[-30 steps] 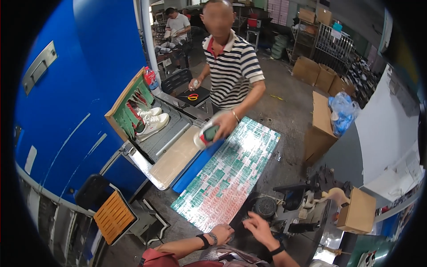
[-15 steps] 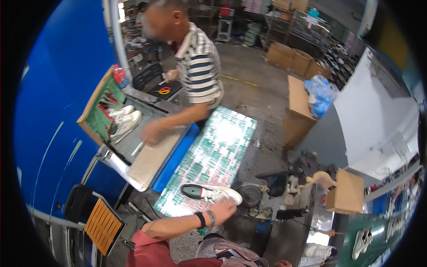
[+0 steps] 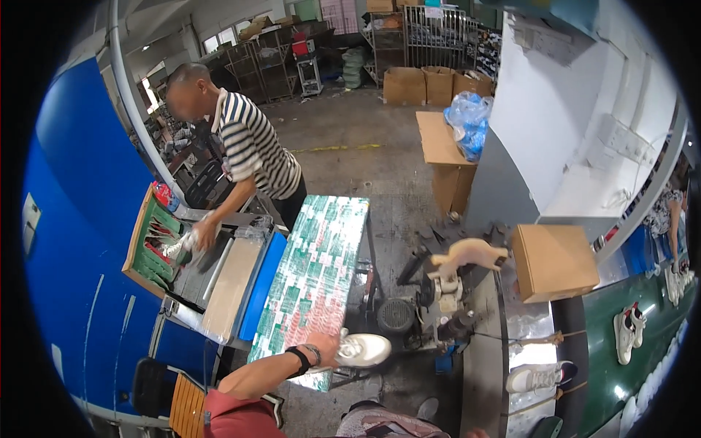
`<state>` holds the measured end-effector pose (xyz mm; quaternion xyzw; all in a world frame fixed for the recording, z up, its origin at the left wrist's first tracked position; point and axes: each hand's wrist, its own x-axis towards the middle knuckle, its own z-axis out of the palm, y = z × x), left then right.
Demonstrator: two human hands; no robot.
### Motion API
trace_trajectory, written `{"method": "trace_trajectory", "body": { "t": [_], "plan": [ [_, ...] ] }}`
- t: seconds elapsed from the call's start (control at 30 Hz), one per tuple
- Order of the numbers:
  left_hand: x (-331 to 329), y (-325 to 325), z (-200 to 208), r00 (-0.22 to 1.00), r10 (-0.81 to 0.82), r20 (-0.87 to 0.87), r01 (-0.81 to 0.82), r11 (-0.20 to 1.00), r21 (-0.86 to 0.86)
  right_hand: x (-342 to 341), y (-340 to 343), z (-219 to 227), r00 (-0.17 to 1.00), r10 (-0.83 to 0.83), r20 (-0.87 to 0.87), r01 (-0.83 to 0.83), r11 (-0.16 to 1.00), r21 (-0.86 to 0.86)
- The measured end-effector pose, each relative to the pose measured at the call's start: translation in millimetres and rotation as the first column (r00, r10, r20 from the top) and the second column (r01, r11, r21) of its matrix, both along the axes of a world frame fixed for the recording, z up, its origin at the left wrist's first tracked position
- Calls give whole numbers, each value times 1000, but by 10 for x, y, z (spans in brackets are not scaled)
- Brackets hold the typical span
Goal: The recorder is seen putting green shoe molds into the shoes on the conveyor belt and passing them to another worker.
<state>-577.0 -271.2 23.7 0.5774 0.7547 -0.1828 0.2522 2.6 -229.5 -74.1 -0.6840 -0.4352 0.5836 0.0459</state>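
My left hand [image 3: 321, 349] is closed around the middle of a white sneaker [image 3: 369, 351], near its laces. The toe points right, past the edge of a long table covered in shiny green, white and red-patterned wrapping [image 3: 310, 270]. The rear of the sneaker is hidden behind my hand and wrist. Only a small bit of my right hand [image 3: 476, 433] shows at the bottom edge; its fingers cannot be made out. At the left, a co-worker's hand [image 3: 206, 232] is on a white shoe [image 3: 182, 248] by a green-lined tray [image 3: 150, 252].
A machine with a motor [image 3: 396, 314] stands right of the table, beside a brown carton [image 3: 553, 261]. Farther right, a grey-white sneaker [image 3: 539, 377] lies on a metal ledge, and a pair of sneakers [image 3: 628, 332] sits on a green belt [image 3: 602, 372]. A wooden-slatted chair [image 3: 182, 405] is at lower left.
The view has swung right and up. My left hand has shifted from the sneaker's toe to its middle, and the sneaker now juts past the table edge. The co-worker's hand has reached the shoes.
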Motion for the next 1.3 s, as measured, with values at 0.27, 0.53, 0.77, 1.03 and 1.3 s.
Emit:
{"method": "trace_trajectory", "body": {
  "t": [0.27,0.53,0.77,1.03,1.3],
  "plan": [
    [2426,366,570,819,-558,134,327,646,690,-828,924,630,400,-709,-580,-239,531,-813],
    [3021,768,722,944,-308,121,68,540,839,-1010,1468,1588,553,55,-831,76,990,115],
    [2826,1253,302,890,-176,420,-340,357,870,-1705,1893,1857,855,479,-199,-81,503,861],
    [2702,1178,170,708,-171,685,-580,412,702,-2313,1839,2305,820,440,365,-486,200,851],
    [2757,1168,-105,527,-47,848,-748,448,490,-2563,1726,2369,700,452,553,-638,50,768]
  ]
}}
